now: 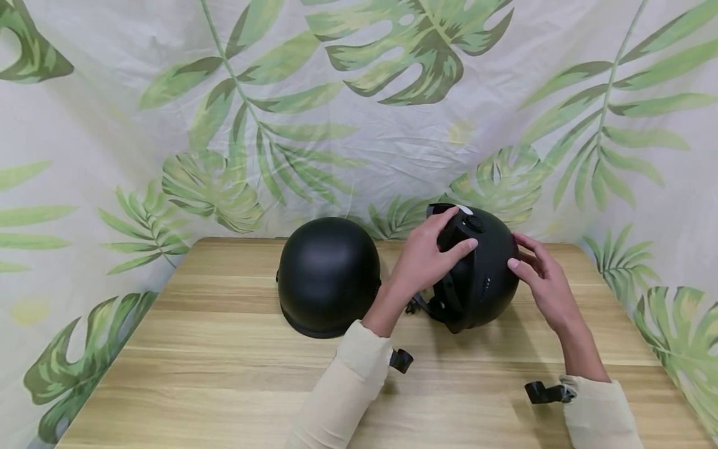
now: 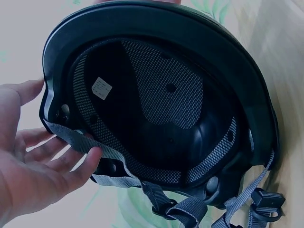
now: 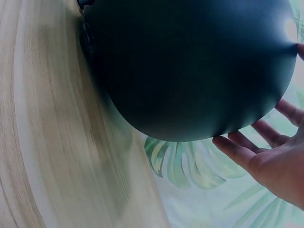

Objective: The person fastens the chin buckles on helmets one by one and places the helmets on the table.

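Note:
A black helmet [image 1: 496, 265] is tipped on its side at the right of the table, its opening facing left. My left hand [image 1: 423, 259] grips it by the rim, thumb on the outer shell. On the helmet's other side, the fingers and thumb of my right hand [image 1: 543, 287] curve against the rounded shell. Inside, the left wrist view shows textured padding [image 2: 166, 90] and a small white label [image 2: 101, 88]. A grey chin strap [image 2: 107, 151] crosses near my left fingers, and a black buckle [image 2: 267, 199] hangs at its end.
To the left, a second black helmet [image 1: 331, 274] sits dome up on the wooden table [image 1: 224, 374], close to my left forearm. Behind the table hangs a leaf-patterned cloth [image 1: 392, 149]. Black wrist mounts [image 1: 541, 393] stick out from the cuffs.

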`<state>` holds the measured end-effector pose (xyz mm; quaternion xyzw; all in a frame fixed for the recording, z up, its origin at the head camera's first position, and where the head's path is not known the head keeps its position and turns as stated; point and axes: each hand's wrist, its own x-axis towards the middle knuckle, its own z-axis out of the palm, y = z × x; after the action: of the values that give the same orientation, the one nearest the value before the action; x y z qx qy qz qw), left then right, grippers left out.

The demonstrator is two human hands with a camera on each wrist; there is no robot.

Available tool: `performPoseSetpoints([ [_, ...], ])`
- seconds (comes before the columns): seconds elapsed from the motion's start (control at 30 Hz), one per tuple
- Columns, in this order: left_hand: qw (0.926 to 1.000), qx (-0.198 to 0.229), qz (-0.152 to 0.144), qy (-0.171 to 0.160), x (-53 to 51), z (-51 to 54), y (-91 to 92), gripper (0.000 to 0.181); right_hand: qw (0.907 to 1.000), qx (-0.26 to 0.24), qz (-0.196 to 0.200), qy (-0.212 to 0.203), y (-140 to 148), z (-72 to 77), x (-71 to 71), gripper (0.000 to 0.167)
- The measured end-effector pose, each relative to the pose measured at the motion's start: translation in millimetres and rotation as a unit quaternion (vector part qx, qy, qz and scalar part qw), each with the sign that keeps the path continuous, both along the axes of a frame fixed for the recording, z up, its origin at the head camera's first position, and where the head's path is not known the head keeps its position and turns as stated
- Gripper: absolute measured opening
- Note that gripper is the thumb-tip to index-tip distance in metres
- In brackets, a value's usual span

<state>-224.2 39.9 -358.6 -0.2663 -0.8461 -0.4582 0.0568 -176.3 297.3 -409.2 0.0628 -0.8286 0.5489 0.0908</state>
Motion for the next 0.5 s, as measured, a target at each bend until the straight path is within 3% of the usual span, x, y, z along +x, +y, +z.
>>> performPoseSetpoints([
  [0.23, 0.9992, -0.034, -0.022, 0.005, -4.3, 1.0, 1.1, 0.072, 0.9995, -0.024, 0.009, 0.017, 3.4, -1.1, -0.9, 0.056],
  [0.33, 0.9993, -0.003, -0.033, -0.015, -4.0, -3.3, -4.1, 0.074, 0.9997, -0.015, 0.0, 0.019, 5.1, -1.2, -0.4, 0.056],
  [0.5, 0.9976, 0.058, -0.022, -0.032, -2.1, -16.9, -18.4, 0.072, 0.9994, 0.012, -0.028, 0.017, 8.1, 1.2, 0.4, 0.057],
])
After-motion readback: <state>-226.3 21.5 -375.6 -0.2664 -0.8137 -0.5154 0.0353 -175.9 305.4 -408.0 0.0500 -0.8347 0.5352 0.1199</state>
